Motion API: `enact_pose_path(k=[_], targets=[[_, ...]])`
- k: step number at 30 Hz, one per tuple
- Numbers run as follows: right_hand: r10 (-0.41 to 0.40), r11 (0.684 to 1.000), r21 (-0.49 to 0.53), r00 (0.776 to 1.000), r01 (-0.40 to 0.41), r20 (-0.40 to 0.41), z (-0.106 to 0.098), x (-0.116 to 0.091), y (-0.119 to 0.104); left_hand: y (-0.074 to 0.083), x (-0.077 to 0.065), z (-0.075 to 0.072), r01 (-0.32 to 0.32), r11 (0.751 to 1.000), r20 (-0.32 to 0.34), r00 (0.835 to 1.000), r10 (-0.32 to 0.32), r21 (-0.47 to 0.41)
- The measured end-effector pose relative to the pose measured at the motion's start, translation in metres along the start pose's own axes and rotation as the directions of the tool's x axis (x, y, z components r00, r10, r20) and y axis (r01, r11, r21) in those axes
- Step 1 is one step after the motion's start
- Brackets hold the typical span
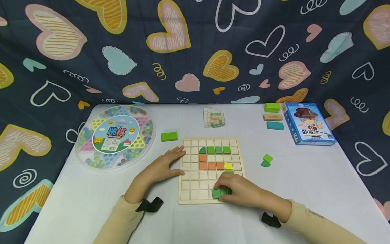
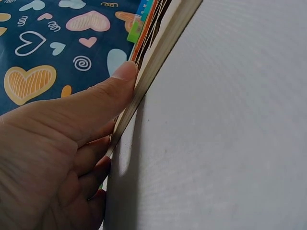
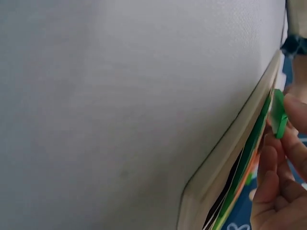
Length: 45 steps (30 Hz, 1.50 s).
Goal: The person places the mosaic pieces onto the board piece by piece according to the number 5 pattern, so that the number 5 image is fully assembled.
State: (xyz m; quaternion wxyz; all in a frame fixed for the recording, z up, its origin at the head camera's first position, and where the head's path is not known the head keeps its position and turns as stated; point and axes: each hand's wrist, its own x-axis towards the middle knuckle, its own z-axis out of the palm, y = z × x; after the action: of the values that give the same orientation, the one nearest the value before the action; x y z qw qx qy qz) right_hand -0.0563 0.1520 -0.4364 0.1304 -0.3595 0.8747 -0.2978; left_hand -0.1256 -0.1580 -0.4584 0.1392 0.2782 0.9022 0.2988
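Note:
A square wooden grid board (image 1: 186, 184) lies on the table with green, orange and yellow tiles in some of its cells. My left hand (image 1: 164, 165) rests at the board's left edge, thumb and fingertips against the rim; in the left wrist view the thumb (image 2: 103, 93) presses along that edge. Over the lower right of the board, my right hand (image 1: 242, 191) pinches a green tile (image 3: 278, 115) between thumb and fingers, close above the surface. Another green tile (image 1: 216, 194) shows in the bottom row beside those fingertips. The right hand covers part of the board's lower right corner.
A pattern card (image 1: 214, 118) lies behind the board. Two loose green pieces (image 1: 266, 162) are to its right. A green block (image 1: 169, 136) and a round Chinese checkers box (image 1: 146, 149) stand left. Three blocks (image 1: 275, 125) sit beside a blue game box (image 1: 313, 123) at back right.

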Motion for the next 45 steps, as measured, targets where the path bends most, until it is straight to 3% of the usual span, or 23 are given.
enact_pose_path(k=[5,11,17,22,28,34,39,45], targets=[[-0.039,0.995,-0.094,0.999,0.040,0.018,0.003,0.006,-0.004,0.000,0.000,-0.001,0.001,1.000,0.002,1.000,-0.001,0.007],[-0.030,0.989,-0.142,0.999,0.035,0.040,0.006,0.010,-0.006,-0.001,0.001,-0.001,0.005,1.000,-0.001,1.000,-0.005,0.003],[0.029,0.998,-0.054,0.999,-0.027,0.029,-0.001,0.007,-0.005,-0.002,0.001,-0.001,0.006,1.000,-0.001,1.000,-0.006,0.001],[0.099,0.995,0.028,0.993,-0.097,-0.066,-0.015,-0.006,0.008,-0.001,0.001,0.000,0.001,1.000,0.002,1.000,-0.001,0.002],[0.218,0.976,0.045,0.952,-0.213,-0.215,-0.039,-0.033,0.036,-0.002,0.001,0.000,-0.010,1.000,0.002,1.000,0.010,0.007],[0.308,0.948,0.010,0.905,-0.319,-0.293,-0.057,-0.058,0.066,-0.002,0.001,0.000,-0.012,1.000,0.003,1.000,0.012,-0.004],[0.380,0.918,0.005,0.877,-0.397,-0.294,-0.068,-0.071,0.080,-0.001,0.000,0.000,-0.010,1.000,0.004,1.000,0.010,-0.004],[0.419,0.900,-0.005,0.865,-0.437,-0.276,-0.073,-0.077,0.089,-0.001,0.001,-0.001,-0.011,1.000,0.001,1.000,0.011,-0.003]])
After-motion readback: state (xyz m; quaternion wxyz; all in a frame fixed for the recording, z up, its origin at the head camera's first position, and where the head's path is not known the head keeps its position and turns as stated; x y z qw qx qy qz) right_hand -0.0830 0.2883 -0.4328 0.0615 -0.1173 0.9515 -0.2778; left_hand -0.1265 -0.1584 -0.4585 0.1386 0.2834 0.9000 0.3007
